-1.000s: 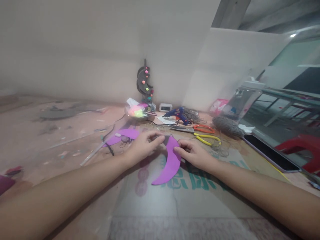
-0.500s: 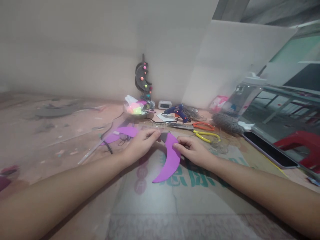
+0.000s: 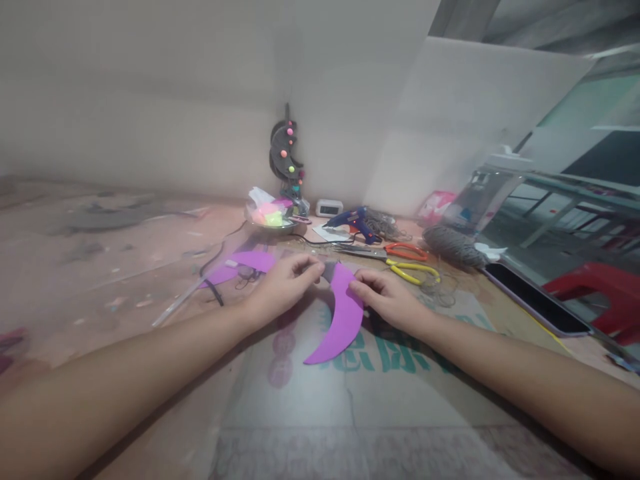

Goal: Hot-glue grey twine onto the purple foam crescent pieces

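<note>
- As the head view shows, the right hand has its fingers pinched shut on the purple crescent, near its top, over the cardboard.
- The left hand has fingers nearly together; they look pinched on a gray piece beside the crescent's top edge.
- Hold softly; thin stuff may bend.
- Scissors lie just past both hands, so moving back toward the camera seems roomier.

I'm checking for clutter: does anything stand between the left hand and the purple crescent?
Yes: a dark grey piece shows between the left hand and the upper end of the purple crescent. The right hand holds its other edge directly.
</note>
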Demonstrator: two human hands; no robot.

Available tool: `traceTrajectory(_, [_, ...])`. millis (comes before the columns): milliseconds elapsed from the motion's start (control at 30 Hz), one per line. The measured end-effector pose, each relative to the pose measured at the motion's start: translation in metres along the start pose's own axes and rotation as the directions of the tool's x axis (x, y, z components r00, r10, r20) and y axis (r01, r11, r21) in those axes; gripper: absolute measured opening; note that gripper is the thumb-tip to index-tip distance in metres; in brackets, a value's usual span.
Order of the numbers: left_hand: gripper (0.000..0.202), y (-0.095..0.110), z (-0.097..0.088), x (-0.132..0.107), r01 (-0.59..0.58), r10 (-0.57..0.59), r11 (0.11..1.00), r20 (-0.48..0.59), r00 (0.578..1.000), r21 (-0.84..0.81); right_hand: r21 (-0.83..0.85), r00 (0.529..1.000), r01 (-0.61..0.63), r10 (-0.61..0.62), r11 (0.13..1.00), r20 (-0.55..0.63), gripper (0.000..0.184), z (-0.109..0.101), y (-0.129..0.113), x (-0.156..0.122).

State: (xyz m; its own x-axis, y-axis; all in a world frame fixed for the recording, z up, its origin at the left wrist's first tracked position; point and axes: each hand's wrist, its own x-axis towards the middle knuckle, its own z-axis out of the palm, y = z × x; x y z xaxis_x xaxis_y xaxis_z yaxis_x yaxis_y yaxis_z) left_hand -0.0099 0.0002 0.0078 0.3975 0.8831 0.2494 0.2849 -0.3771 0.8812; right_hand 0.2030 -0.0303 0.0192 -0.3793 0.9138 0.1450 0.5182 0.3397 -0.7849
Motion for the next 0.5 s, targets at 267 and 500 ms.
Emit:
traceTrajectory(267, [0.030,0.007,0.001,-0.002,0.024,-0.024,1.000,0.035,0.999,0.008,0.209,0.996,0.021,-0.003,0.978,-0.085,0.030,0.002,0.012,0.001])
traceTrajectory(500, [0.030,0.012,0.002,-0.004,0.032,-0.039,0.997,0.095,0.995,0.069,0.253,0.975,0.119,-0.065,0.960,-0.211,0.036,0.002,0.015,0.003])
